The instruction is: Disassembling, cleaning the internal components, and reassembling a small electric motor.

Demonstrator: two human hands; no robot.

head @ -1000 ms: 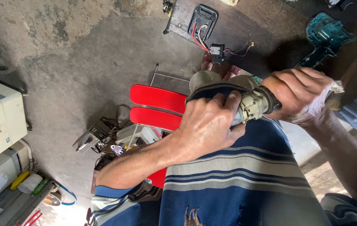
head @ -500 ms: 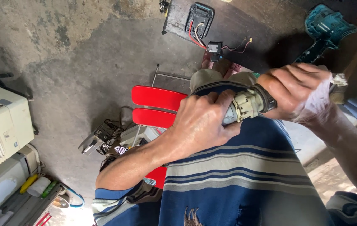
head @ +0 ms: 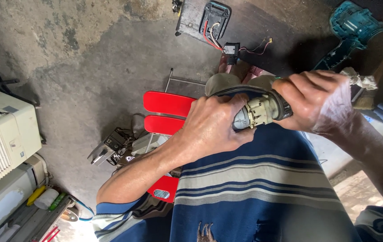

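**Both hands closed on a small motor part over the lap**

Both hands meet above the person's lap, over a blue striped cloth. Left hand is clenched around the near end of a beige and grey motor part, its fingers curled over the tip so that end is hidden. Right hand grasps the other end, where a black collar wraps the part, and the same hand also pinches a crumpled pale rag that sticks out past the knuckles. So the motor part lies between the two hands, touching both, roughly level and tilted slightly up toward the right hand. A black cable arcs from behind the left hand's fingers toward the right hand.

Counted: one motor part, one rag, two hands.

On the concrete floor below, two red slats of a stool show beside the left forearm. Farther off lies one dark housing with red and white wires, one teal tool shell at the upper right, and one white cabinet with a grille at the left edge. A tangle of metal parts sits near the stool.
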